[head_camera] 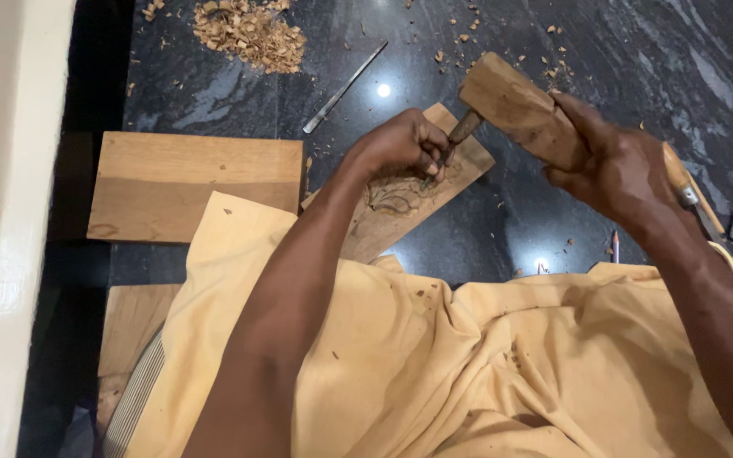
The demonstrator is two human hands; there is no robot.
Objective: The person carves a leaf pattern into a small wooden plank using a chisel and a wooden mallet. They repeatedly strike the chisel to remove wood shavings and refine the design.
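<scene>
We see the left hand (pixel 400 146) clenched around a chisel (pixel 461 131) on the carved plank (pixel 400 208); at its three o'clock, the right hand (pixel 612 165) grips a wooden mallet (pixel 515 106).

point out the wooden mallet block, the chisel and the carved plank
wooden mallet block (pixel 515 108), head view, middle of its top face
chisel (pixel 463 130), head view, exposed handle end
carved plank (pixel 460 170), head view, bare far end

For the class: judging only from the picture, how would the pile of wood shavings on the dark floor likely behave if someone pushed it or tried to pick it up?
The pile of wood shavings is loose small flakes, so it would probably scatter rather than slide whole. Stray chips already lie around it, suggesting they are light. The polished floor likely lets them skid easily.
</scene>
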